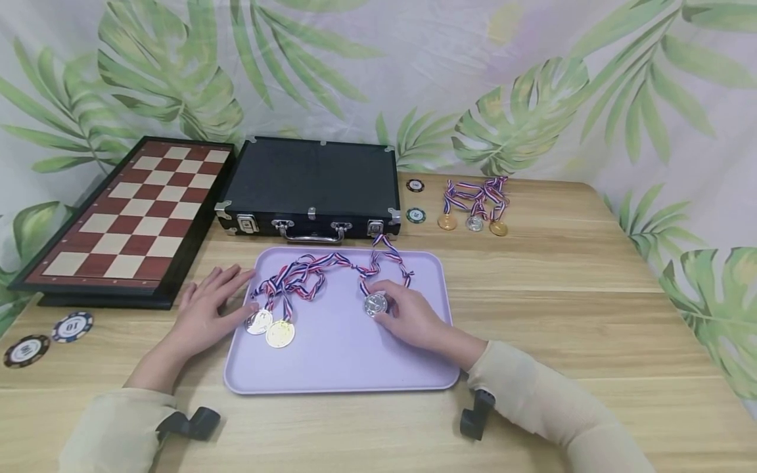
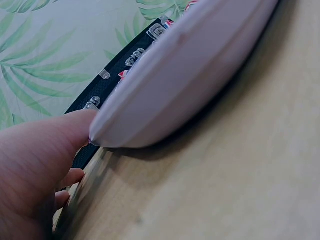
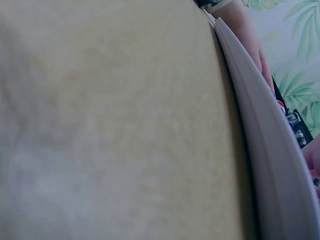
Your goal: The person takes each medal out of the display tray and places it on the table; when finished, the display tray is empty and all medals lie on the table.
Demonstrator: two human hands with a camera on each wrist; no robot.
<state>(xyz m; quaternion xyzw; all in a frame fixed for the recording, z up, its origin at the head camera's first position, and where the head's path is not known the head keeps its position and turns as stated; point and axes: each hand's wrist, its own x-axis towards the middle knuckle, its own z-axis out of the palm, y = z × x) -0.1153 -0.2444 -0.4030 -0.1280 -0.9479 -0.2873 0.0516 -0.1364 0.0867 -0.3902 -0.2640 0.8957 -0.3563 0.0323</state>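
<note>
A lilac tray lies on the wooden table. On its left part lie a silver medal and a gold medal, their striped ribbons tangled. My left hand rests flat across the tray's left rim with straight fingers, its thumb beside that silver medal. My right hand pinches another silver medal on the tray, with its ribbon trailing toward the case. The left wrist view shows the tray's rim over my thumb. In the right wrist view, only table and tray rim are plain.
A shut black case stands behind the tray, with a chessboard to its left. Two poker chips lie at the front left, and two more lie right of the case. Three ribboned medals lie at the back right.
</note>
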